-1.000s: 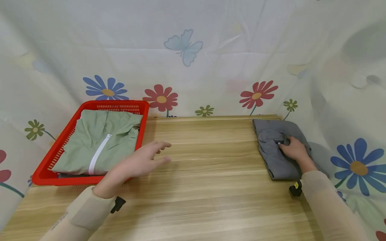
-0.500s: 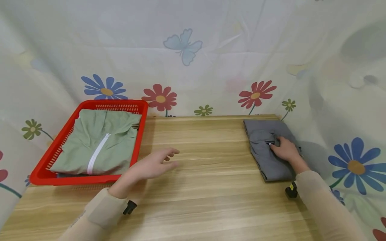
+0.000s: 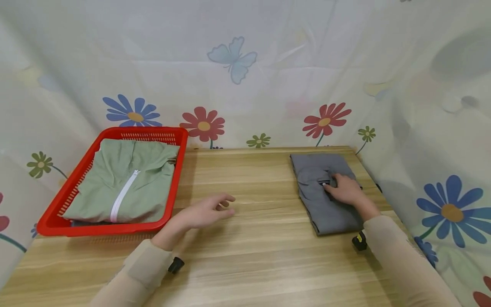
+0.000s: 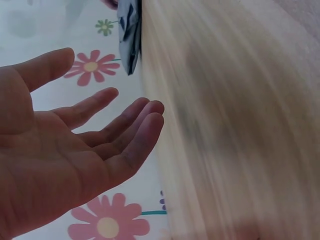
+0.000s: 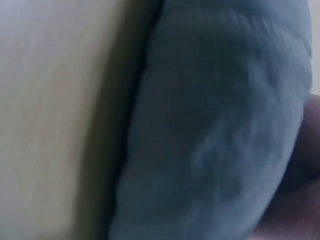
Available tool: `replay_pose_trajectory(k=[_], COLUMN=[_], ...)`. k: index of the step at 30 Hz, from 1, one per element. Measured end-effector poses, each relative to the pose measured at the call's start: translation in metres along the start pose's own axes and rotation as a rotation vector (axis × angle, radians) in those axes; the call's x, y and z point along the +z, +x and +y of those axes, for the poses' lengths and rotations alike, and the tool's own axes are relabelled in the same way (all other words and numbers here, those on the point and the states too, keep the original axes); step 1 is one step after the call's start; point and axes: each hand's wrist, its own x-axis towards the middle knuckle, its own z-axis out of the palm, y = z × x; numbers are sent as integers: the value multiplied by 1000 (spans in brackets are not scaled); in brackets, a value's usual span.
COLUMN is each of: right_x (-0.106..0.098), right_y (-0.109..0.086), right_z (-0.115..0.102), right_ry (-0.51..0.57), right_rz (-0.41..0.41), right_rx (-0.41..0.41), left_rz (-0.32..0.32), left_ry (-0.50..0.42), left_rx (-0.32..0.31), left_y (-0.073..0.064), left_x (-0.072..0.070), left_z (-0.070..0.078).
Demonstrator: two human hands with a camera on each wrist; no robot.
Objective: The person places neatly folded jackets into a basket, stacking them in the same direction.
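At the right of the table lies a folded grey garment [image 3: 326, 213] with a small black tag on its upper face. My right hand [image 3: 345, 188] is on top of it, thumb and fingers pinching the cloth beside the tag. In the right wrist view the grey cloth [image 5: 210, 125] fills the middle, blurred, with part of the hand [image 5: 300, 190] at the right edge. My left hand [image 3: 207, 211] hovers over the table just right of the red basket, holding nothing. Its fingers are loosely bent and spread from the thumb, as the left wrist view of the hand [image 4: 75, 145] shows.
The red plastic basket [image 3: 175, 187] stands at the left of the wooden table [image 3: 245, 256]. In it lies a folded light green garment [image 3: 149, 200] with a white zip. A flower-printed curtain [image 3: 268, 98] encloses the table at the back and sides.
The grey garment has slid left across the table with my right hand on it. My left hand has moved right, away from the basket, toward the middle of the table.
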Motion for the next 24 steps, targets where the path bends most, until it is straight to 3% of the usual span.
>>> replay_pose_trajectory(k=[6,24], right_x=[1,12], right_y=[3,5], right_z=[-18,-71], right_ry=[-33,-67], right_rz=[-39,-95], right_rx=[-38,-146], left_rz=[-13,14], left_ry=[-41,-148], left_rx=[-1,-103], left_y=[5,15], left_x=[4,8], left_z=[-6,-16])
